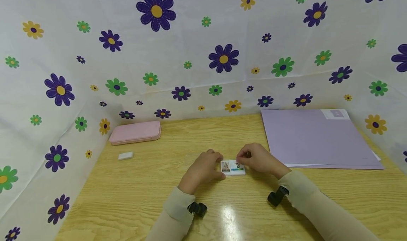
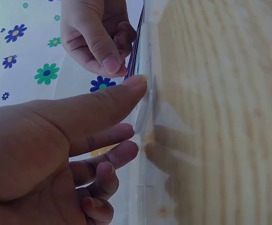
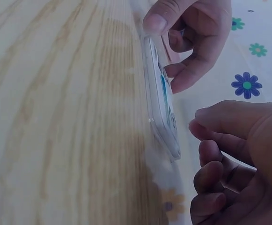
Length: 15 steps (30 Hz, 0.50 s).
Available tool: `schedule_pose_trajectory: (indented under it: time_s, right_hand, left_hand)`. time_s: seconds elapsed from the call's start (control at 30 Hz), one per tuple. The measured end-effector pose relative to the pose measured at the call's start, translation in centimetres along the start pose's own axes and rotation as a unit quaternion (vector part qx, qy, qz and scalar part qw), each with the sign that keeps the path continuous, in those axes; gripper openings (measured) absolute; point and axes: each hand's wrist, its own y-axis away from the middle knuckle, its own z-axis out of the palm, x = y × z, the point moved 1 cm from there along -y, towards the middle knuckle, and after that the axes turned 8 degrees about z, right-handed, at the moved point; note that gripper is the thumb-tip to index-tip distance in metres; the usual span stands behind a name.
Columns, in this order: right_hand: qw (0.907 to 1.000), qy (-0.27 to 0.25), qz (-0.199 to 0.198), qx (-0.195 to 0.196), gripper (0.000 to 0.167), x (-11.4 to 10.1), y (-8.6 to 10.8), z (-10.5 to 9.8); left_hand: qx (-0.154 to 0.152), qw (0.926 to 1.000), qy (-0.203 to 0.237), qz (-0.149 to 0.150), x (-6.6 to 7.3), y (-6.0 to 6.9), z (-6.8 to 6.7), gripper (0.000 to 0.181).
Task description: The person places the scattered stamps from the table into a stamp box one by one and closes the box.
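Note:
A small flat white case [image 1: 233,169] with printed pictures lies on the table. In the right wrist view the case [image 3: 159,101] shows a thin profile with a clear-looking rim. My left hand [image 1: 205,168] holds it at its left end, the thumb at the near corner and a fingertip at the far one. Over the case's far right corner is my right hand [image 1: 257,158], its thumb and index fingertips together and the other fingers curled. The right wrist view shows a small gap between those fingertips and the case. Nothing is visible between them.
A pink pencil case [image 1: 136,132] lies at the back left, with a white eraser-like block [image 1: 125,156] in front of it. At the back right rests a large purple folder [image 1: 318,138] with white sheets under it. Flower-patterned cloth [image 1: 190,32] encloses the wooden table [image 1: 143,198].

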Motion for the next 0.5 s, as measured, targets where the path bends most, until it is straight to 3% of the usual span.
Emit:
schedule_pose_trajectory:
  time_s: [0.27, 0.5]
  right_hand:
    - [0.9997, 0.003, -0.002, 0.022, 0.010, -0.9, -0.5, -0.1]
    - [0.9998, -0.005, 0.003, 0.021, 0.031, -2.1, -1.2, 0.0]
  left_hand:
    - [0.010, 0.9998, 0.017, -0.011, -0.3, 0.0, -0.7, 0.056]
    - [0.035, 0.9991, 0.018, -0.011, -1.0, 0.3, -1.9, 0.052]
